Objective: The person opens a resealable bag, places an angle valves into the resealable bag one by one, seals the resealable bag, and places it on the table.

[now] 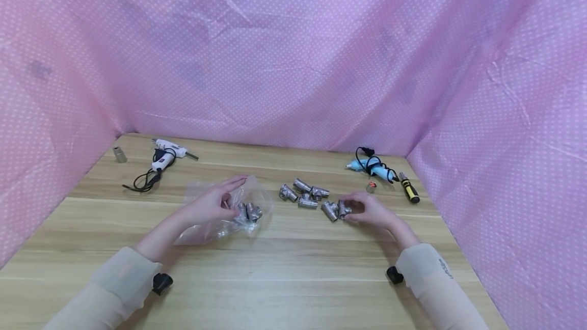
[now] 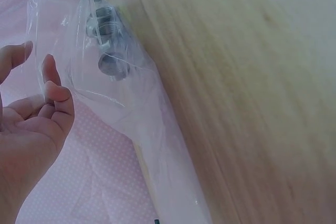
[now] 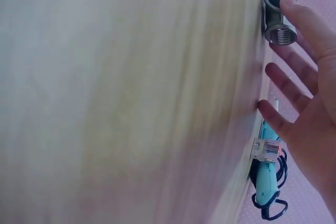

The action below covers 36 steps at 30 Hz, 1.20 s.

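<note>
At the mouth of a clear plastic bag [image 1: 198, 236], my left hand [image 1: 208, 205] has its fingers bent about the film. Several metal threaded tee fittings [image 2: 113, 65] lie inside the bag, just right of the thumb. My right hand [image 1: 372, 211] pinches another tee fitting [image 3: 280, 34], the thumb on its near side and a finger behind it; the other fingers spread loosely. Directly left of it is a second fitting [image 1: 329, 211] on the table. Between the hands, farther back, a loose group of tee fittings [image 1: 308, 202] lies on the wood.
On the wooden table [image 1: 275, 279] stands a metal cylinder [image 1: 119, 155] at far left, beside a white glue gun [image 1: 167, 152]. A blue glue gun [image 1: 376, 168] with a black cord, a small clear container [image 1: 371, 187] and a yellow-black screwdriver [image 1: 409, 189] are at right. Pink dotted cloth [image 1: 275, 65] hangs behind.
</note>
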Each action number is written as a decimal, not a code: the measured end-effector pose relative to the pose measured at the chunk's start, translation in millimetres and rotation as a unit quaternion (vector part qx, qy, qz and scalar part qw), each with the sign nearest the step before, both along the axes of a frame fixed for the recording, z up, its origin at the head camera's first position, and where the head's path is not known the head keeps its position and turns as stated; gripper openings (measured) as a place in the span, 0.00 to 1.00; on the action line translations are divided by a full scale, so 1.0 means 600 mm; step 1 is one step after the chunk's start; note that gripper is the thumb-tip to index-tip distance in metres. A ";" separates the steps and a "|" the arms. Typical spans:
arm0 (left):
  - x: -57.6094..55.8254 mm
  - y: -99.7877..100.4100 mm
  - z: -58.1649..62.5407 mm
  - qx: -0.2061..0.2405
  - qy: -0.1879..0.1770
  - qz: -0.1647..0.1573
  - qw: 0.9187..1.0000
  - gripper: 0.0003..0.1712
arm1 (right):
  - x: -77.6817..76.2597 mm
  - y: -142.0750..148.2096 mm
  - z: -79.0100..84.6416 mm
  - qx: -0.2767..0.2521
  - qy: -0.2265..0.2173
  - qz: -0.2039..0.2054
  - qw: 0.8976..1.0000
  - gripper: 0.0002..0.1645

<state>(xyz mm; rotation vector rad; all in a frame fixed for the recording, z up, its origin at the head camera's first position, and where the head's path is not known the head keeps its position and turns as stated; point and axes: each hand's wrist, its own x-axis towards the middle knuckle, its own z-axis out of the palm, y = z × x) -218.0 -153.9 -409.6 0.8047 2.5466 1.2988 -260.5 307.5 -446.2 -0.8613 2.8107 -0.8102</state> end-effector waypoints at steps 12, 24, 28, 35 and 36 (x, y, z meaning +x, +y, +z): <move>-0.006 0.001 0.001 -0.007 -0.002 -0.003 1.000 0.51 | 0.007 -0.022 0.035 -0.019 0.038 -0.005 0.999 0.29; -0.003 0.006 -0.001 0.005 -0.019 -0.010 1.000 0.53 | 0.028 -0.095 0.087 -0.052 0.066 0.002 0.996 0.29; -0.002 0.007 0.000 0.009 -0.022 -0.011 1.000 0.53 | 0.031 -0.129 0.099 -0.067 0.091 0.027 0.993 0.29; -0.002 0.010 0.004 -0.003 -0.011 -0.011 1.000 0.52 | 0.036 -0.189 0.112 -0.068 0.124 0.035 0.989 0.30; -0.002 0.011 0.005 -0.003 -0.011 -0.011 1.000 0.52 | 0.037 -0.198 0.113 -0.066 0.129 0.038 0.989 0.30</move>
